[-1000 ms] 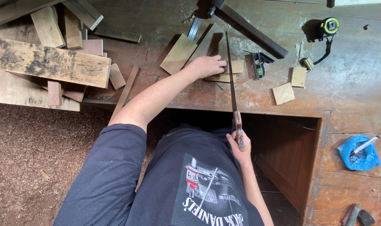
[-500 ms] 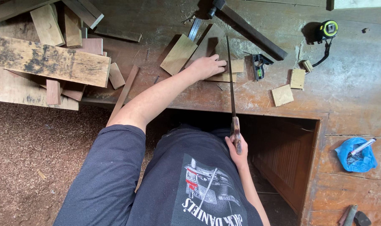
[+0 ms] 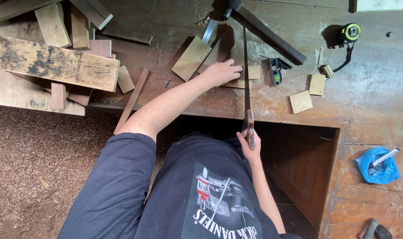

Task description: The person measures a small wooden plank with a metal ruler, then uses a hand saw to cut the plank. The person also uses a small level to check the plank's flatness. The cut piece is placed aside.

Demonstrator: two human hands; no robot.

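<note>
seen from above, a handsaw (image 3: 245,66) is gripped by its wooden handle in the right hand (image 3: 249,144), fingers closed around it, the thin blade running away across a worn wooden workbench (image 3: 369,88). the left hand (image 3: 221,73) is pressed flat, fingers together, on a small pale wood piece (image 3: 248,75) beside the blade — seemingly to steady it. offcuts (image 3: 301,102) and a tape measure (image 3: 351,32) lie nearby; a blue rag (image 3: 376,166) cradles a metal tool — contents otherwise unclear.

Bare bench right of saw blade (image 3: 245,62); square (image 3: 277,71), offcuts (image 3: 301,102) (small) crowd it; scrap pile (image 3: 55,66) blocks left.
</note>
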